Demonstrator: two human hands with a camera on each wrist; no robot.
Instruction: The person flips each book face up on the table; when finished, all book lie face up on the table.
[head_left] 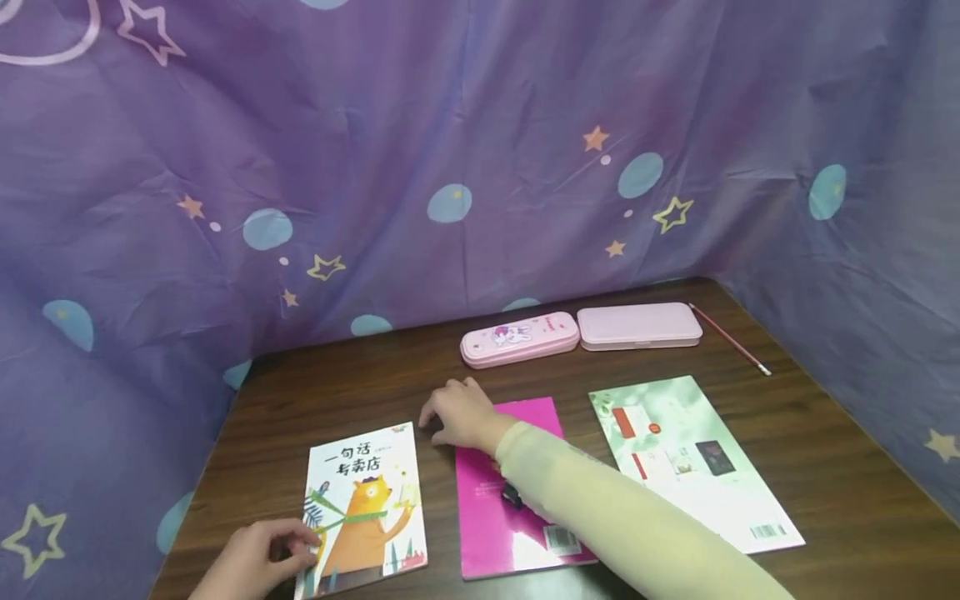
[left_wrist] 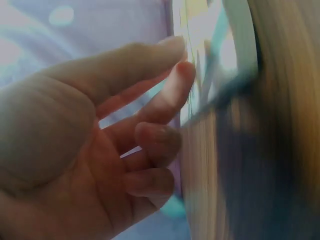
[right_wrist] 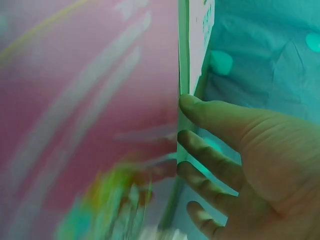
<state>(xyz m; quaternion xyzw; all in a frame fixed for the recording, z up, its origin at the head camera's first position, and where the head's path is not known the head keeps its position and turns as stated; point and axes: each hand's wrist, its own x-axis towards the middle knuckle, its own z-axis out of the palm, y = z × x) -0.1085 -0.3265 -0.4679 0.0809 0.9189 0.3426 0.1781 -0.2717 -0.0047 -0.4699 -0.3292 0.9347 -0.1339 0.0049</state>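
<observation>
A white picture booklet (head_left: pixel 367 508) with an orange bear on its cover lies at the left of the table. My left hand (head_left: pixel 262 554) is at its lower left edge; in the left wrist view the thumb and forefinger tips meet the edge of the booklet (left_wrist: pixel 207 60), the other fingers loosely bent. Stretched over the top of a magenta book (head_left: pixel 487 533), my right hand (head_left: pixel 461 414) has its fingertips beside the booklet's upper right corner. The fingers of the right hand (right_wrist: pixel 240 165) are spread and loosely bent. The right sleeve (head_left: pixel 622 508) hides part of the magenta book.
A pale green book (head_left: pixel 720 500) lies on the right of the wooden table (head_left: pixel 360 375). Two pink pencil cases, one with a rabbit picture (head_left: pixel 517 337) and one plain (head_left: pixel 637 325), stand along the back. Beside them is a red pencil (head_left: pixel 731 340). A purple curtain (head_left: pixel 375 167) hangs behind.
</observation>
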